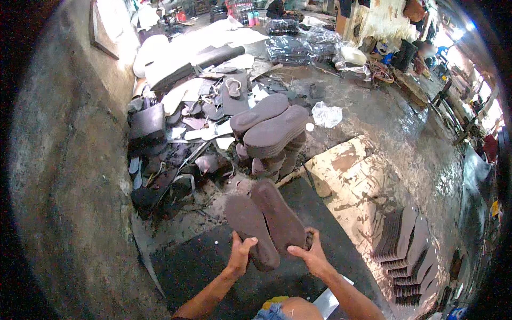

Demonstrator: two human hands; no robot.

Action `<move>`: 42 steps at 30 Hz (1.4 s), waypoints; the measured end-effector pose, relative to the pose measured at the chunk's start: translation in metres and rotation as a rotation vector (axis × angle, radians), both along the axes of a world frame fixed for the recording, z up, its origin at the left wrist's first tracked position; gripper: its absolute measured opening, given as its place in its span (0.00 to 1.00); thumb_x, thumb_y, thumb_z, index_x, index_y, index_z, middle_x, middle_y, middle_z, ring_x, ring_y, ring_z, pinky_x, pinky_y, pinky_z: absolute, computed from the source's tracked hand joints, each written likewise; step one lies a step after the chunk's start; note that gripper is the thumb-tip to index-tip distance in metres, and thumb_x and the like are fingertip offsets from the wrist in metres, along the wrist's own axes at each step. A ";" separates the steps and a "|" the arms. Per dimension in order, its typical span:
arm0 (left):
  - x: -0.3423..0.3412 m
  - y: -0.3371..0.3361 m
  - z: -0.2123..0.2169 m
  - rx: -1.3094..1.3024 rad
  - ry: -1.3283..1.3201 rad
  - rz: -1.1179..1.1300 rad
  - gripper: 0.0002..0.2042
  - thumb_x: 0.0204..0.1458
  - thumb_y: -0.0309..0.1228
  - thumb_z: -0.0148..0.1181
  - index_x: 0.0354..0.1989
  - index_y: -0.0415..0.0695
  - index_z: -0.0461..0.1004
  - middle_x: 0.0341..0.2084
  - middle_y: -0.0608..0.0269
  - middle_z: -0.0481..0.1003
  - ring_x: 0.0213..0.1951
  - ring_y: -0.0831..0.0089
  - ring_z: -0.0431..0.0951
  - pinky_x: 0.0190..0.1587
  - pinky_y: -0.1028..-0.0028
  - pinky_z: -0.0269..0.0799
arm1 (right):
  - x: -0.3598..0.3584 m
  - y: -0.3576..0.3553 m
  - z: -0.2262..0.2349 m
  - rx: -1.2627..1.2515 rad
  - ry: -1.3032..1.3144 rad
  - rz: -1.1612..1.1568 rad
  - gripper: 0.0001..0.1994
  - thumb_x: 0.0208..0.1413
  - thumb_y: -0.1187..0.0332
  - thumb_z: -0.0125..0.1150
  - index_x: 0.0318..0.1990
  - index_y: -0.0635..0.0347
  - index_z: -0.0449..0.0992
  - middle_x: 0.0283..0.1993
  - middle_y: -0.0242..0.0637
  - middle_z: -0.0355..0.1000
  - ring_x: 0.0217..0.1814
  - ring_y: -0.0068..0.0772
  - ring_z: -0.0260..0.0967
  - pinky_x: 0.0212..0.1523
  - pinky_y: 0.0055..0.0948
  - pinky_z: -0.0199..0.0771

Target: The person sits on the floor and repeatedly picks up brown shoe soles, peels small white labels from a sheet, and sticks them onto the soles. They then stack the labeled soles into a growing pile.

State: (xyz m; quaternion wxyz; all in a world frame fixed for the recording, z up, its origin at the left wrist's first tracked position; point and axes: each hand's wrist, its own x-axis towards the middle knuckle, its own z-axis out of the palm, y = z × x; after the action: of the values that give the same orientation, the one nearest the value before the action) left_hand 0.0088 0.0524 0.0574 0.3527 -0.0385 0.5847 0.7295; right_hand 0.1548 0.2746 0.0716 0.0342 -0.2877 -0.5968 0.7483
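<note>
Around the lower centre of the frame, a matte brown, rubbery-looking shoe sole [250,229] is slanting beside a second brown sole of like shape [278,216], both showing a broad face upward. The bare left hand [240,254] is gripping the first sole by its outer edge, thumb lying on top; the bare right hand [314,253] is gripping the second near its lower end, thumb likewise pressing the face. Each grip is closing from the outer side, probably so the two soles can be lying side by side with their faces uncovered. Beneath them, a flat black sheet [186,272] is covering the lower middle, perhaps serving as a work surface. Just above, at centre, a tall pile of brown soles [277,130] is standing within easy reach, seemingly stacked crosswise in layers for steadiness. Toward the lower right, leaning rows of thin brown soles [402,234] are resting by a pale, dark-stained board [346,165], apparently grouped to save room. At upper left, a loose heap of grey and white offcuts [197,109] is spreading beside a stained, grey-brown wall [69,160].
</note>
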 end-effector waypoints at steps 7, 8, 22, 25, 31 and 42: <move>0.045 -0.024 -0.123 -0.760 0.127 -0.323 0.54 0.53 0.54 0.71 0.85 0.43 0.52 0.77 0.42 0.53 0.78 0.48 0.55 0.79 0.50 0.53 | 0.070 -0.030 -0.100 0.013 -0.476 -0.044 0.53 0.52 0.49 0.86 0.75 0.71 0.59 0.74 0.61 0.66 0.74 0.57 0.70 0.74 0.49 0.72; 0.042 -0.027 -0.129 -0.757 0.133 -0.307 0.54 0.52 0.57 0.70 0.82 0.36 0.57 0.77 0.41 0.52 0.78 0.46 0.55 0.79 0.51 0.55 | 0.071 -0.031 -0.099 0.187 -0.494 0.095 0.54 0.53 0.45 0.83 0.75 0.72 0.59 0.75 0.64 0.65 0.75 0.60 0.69 0.75 0.50 0.70; 0.186 0.107 0.013 -0.229 0.908 -0.699 0.31 0.60 0.29 0.74 0.70 0.36 0.70 0.62 0.48 0.75 0.63 0.56 0.77 0.67 0.59 0.75 | 0.415 0.160 0.200 0.935 -0.321 -0.142 0.23 0.70 0.58 0.70 0.66 0.60 0.77 0.59 0.41 0.78 0.54 0.34 0.77 0.57 0.38 0.80; 0.273 0.142 -0.054 -0.634 1.075 -0.864 0.51 0.49 0.38 0.85 0.76 0.32 0.56 0.70 0.33 0.63 0.70 0.43 0.68 0.71 0.54 0.70 | 0.522 0.136 0.224 0.885 -0.422 -0.370 0.23 0.71 0.61 0.69 0.68 0.60 0.75 0.63 0.41 0.77 0.56 0.34 0.76 0.59 0.38 0.79; 0.302 0.181 -0.008 -0.477 0.450 -0.915 0.19 0.50 0.25 0.81 0.49 0.31 0.84 0.42 0.51 0.88 0.38 0.61 0.89 0.44 0.60 0.86 | 0.720 0.042 0.179 0.682 -0.429 -0.636 0.22 0.70 0.62 0.70 0.66 0.63 0.77 0.59 0.42 0.80 0.59 0.34 0.81 0.60 0.37 0.82; 0.361 0.264 0.167 -0.317 0.790 -1.375 0.27 0.52 0.27 0.78 0.60 0.33 0.76 0.49 0.56 0.83 0.49 0.65 0.85 0.58 0.64 0.80 | 0.905 -0.065 0.021 0.563 -1.014 -1.501 0.27 0.64 0.50 0.72 0.60 0.64 0.81 0.50 0.54 0.86 0.50 0.54 0.87 0.55 0.49 0.84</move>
State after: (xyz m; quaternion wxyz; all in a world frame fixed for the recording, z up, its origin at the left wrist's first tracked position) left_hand 0.3702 0.3166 0.2244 0.4802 0.5408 0.6554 0.2178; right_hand 1.0595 0.2096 0.0922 0.3111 -0.8681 -0.3584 0.1454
